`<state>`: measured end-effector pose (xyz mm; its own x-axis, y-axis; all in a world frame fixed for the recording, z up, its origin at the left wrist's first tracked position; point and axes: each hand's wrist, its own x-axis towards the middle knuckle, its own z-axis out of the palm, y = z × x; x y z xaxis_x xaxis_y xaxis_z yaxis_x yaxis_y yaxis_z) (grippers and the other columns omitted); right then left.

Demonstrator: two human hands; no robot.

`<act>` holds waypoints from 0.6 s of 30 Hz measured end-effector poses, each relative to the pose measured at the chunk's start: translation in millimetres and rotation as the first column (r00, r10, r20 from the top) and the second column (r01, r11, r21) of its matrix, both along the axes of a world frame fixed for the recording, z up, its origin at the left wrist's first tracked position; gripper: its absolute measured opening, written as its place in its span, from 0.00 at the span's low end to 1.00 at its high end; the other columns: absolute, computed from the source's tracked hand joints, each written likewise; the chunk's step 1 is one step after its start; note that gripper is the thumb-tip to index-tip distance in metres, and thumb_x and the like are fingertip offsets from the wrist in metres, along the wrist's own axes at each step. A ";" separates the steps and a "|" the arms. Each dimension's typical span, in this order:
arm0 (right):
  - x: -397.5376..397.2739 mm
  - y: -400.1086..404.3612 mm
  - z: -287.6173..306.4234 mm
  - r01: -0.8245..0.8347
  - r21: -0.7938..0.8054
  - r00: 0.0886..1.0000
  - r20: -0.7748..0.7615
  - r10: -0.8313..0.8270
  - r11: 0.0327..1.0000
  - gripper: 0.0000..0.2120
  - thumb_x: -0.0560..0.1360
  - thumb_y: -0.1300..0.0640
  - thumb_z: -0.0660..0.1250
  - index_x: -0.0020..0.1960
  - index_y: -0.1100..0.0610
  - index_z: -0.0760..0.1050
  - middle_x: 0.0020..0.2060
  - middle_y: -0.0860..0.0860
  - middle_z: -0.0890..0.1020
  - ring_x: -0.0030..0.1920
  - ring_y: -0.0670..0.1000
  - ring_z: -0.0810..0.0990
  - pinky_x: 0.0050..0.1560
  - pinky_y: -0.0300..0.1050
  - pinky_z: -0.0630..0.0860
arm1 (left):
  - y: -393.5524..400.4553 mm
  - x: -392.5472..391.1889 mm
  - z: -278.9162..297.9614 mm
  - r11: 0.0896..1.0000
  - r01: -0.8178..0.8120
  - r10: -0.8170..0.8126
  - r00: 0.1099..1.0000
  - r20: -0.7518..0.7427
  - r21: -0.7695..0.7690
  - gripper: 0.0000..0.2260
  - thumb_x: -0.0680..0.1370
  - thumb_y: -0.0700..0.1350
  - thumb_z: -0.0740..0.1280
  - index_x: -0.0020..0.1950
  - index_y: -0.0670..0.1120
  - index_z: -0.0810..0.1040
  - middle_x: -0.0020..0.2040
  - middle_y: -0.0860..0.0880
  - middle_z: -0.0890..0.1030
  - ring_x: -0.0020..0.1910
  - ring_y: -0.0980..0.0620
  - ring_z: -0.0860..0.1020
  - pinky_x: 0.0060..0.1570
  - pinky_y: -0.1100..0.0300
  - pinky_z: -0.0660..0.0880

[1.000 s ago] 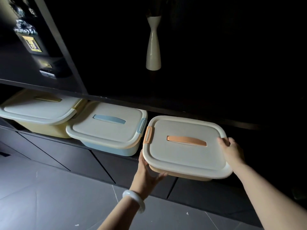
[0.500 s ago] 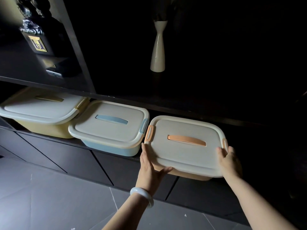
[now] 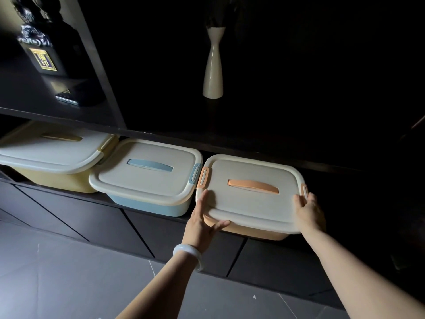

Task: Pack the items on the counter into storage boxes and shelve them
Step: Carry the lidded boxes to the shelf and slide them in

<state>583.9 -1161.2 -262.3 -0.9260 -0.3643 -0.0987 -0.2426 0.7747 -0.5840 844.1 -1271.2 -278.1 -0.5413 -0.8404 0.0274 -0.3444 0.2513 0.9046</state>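
Three lidded storage boxes stand in a row on a low dark shelf (image 3: 161,217). At the right is the orange box (image 3: 250,203), with a cream lid and an orange handle. My left hand (image 3: 202,219) grips its front left corner, thumb under the lid's rim. On its right edge, by the orange clip, rests my right hand (image 3: 308,210). The box's front overhangs the shelf edge. The blue box (image 3: 147,178) stands touching it on the left. The yellow box (image 3: 53,155) is at the far left, partly under the upper shelf.
A white slim vase (image 3: 212,70) stands on the upper shelf above the boxes. A dark bottle with a yellow label (image 3: 43,54) stands in the upper left compartment. Dark cabinet doors (image 3: 96,224) lie below the shelf, grey floor tiles (image 3: 57,284) beneath.
The orange box has slid further back onto the shelf, closer to the blue box. Both hands have moved with it toward its front corners.
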 end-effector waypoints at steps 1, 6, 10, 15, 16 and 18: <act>-0.3 0.0 -0.3 0.001 0.000 1.000 0.000 -0.001 1.000 0.23 0.80 0.47 0.57 0.69 0.60 0.65 0.61 0.65 0.76 0.60 0.66 0.75 0.56 0.55 0.72 | 0.0 0.0 -0.6 1.000 0.002 -0.002 1.000 -0.004 0.005 0.45 0.64 0.60 0.75 0.76 0.54 0.57 0.72 0.52 0.70 0.59 0.33 0.74 0.60 0.49 0.73; -1.3 -0.3 -1.4 -0.002 -0.010 1.000 -0.004 0.002 1.000 0.22 0.80 0.47 0.58 0.68 0.61 0.66 0.60 0.65 0.76 0.59 0.66 0.76 0.55 0.54 0.72 | -0.9 0.1 0.0 1.000 0.008 -0.007 1.000 -0.025 0.020 0.46 0.63 0.61 0.74 0.76 0.55 0.57 0.73 0.53 0.69 0.65 0.45 0.74 0.63 0.52 0.71; -1.8 -1.0 -2.4 -0.003 -0.011 1.000 -0.005 0.003 1.000 0.21 0.80 0.48 0.58 0.67 0.61 0.67 0.60 0.66 0.76 0.58 0.66 0.76 0.53 0.54 0.72 | -1.8 -0.4 -0.7 1.000 0.009 -0.009 1.000 -0.003 0.018 0.47 0.64 0.60 0.75 0.77 0.51 0.57 0.72 0.52 0.70 0.62 0.40 0.75 0.62 0.51 0.72; -2.6 -2.1 -4.1 0.004 -0.004 1.000 0.005 -0.004 1.000 0.21 0.80 0.47 0.57 0.66 0.61 0.66 0.60 0.65 0.76 0.58 0.66 0.76 0.54 0.54 0.72 | -6.6 -0.9 1.4 1.000 0.016 -0.017 1.000 0.022 0.023 0.48 0.63 0.60 0.74 0.78 0.52 0.56 0.72 0.51 0.71 0.61 0.39 0.76 0.62 0.52 0.72; -2.5 -2.8 -4.5 0.010 -0.005 1.000 0.008 -0.010 1.000 0.21 0.80 0.47 0.57 0.66 0.61 0.66 0.60 0.65 0.76 0.58 0.66 0.76 0.54 0.54 0.72 | -7.8 -1.3 1.6 1.000 0.015 -0.016 0.999 0.034 0.023 0.48 0.63 0.61 0.74 0.77 0.53 0.56 0.71 0.50 0.71 0.61 0.39 0.76 0.61 0.52 0.72; -2.7 -3.9 -5.1 0.019 -0.011 1.000 0.013 -0.019 1.000 0.21 0.80 0.47 0.57 0.65 0.61 0.66 0.59 0.65 0.76 0.58 0.66 0.76 0.54 0.55 0.72 | -9.6 -2.3 1.8 1.000 0.009 -0.010 0.998 0.061 0.022 0.48 0.63 0.62 0.74 0.77 0.54 0.55 0.69 0.49 0.74 0.59 0.37 0.76 0.59 0.53 0.72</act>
<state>581.2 -1165.1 -267.4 -0.9315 -0.3479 -0.1061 -0.2206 0.7723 -0.5958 841.8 -1280.8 -276.3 -0.5495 -0.8351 -0.0241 -0.3972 0.2358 0.8869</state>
